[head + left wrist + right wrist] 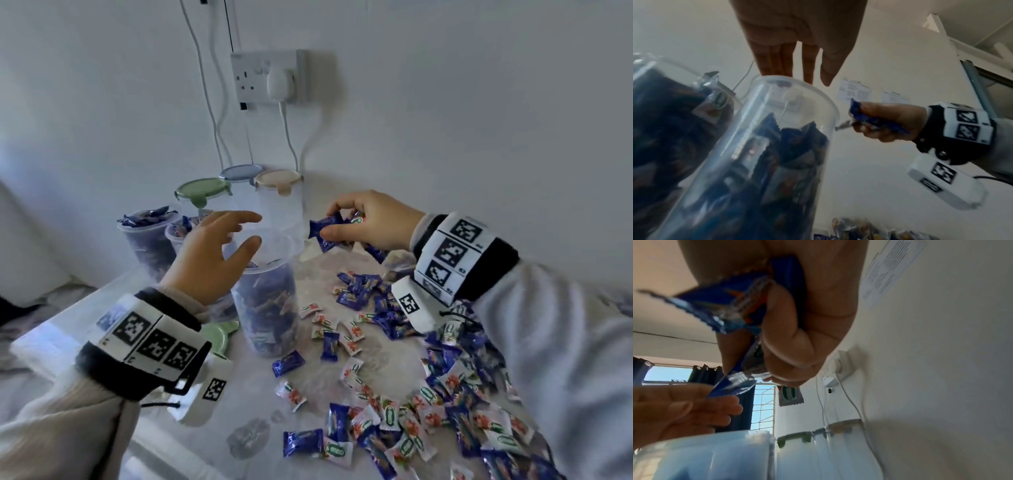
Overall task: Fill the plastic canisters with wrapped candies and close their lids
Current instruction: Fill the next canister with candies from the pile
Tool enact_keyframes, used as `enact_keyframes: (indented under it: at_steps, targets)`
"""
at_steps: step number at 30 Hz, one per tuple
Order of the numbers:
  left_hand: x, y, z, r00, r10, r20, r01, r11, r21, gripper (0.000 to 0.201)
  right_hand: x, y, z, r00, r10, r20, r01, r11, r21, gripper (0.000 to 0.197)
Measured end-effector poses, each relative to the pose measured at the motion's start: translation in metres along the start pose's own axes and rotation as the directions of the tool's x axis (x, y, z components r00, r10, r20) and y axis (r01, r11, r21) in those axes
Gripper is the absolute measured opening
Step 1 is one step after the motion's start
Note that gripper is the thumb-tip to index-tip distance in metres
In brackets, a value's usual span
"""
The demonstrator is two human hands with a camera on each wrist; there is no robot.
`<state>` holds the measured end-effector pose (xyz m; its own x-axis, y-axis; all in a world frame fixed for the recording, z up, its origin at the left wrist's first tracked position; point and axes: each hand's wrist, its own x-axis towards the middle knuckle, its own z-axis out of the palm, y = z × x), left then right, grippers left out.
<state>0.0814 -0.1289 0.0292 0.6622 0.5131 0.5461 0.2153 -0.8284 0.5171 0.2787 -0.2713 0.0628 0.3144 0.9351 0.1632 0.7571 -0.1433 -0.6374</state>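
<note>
Open canister (265,294) stood mid-surface, part-filled w/ candies, rim partly hidden by left hand (212,255). Left hand hovered over rim, fingers spread loose, holding nothing. Right hand (371,221) just right of rim, clutched bunch of blue candies (327,228); exact count unclear. Loose candies (394,404) scattered on surface (246,387), cut off at right edge. Three lidded canisters (279,202) at wall; contents hard to see.

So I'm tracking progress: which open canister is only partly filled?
The front canister under the left hand; its candies stop short of the rim, while the two behind it are heaped to the top.
</note>
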Motion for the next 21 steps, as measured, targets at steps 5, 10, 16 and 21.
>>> enact_keyframes:
  at_steps: [5,10,16,21]
  targets:
    - [-0.022,-0.021,0.016,0.984,-0.174,-0.038,0.175,0.985,0.007,0.073,0.044,-0.034,0.011,0.993,-0.109,0.044,0.110,0.994,-0.019,0.020]
    - [-0.030,-0.025,0.025,0.956,-0.293,-0.026,0.274,0.919,-0.284,0.084,0.075,-0.056,0.033,0.975,-0.092,0.203,0.157,0.930,-0.332,0.044]
    - [-0.033,-0.024,0.028,0.953,-0.302,-0.022,0.274,0.892,-0.359,0.078,0.081,-0.066,0.049,0.994,-0.108,0.032,0.111,0.987,-0.117,0.054]
    - [-0.034,-0.025,0.029,0.952,-0.305,-0.033,0.278,0.904,-0.326,0.075,0.084,-0.062,0.070,0.919,-0.116,-0.377,0.229,0.935,0.269,0.043]
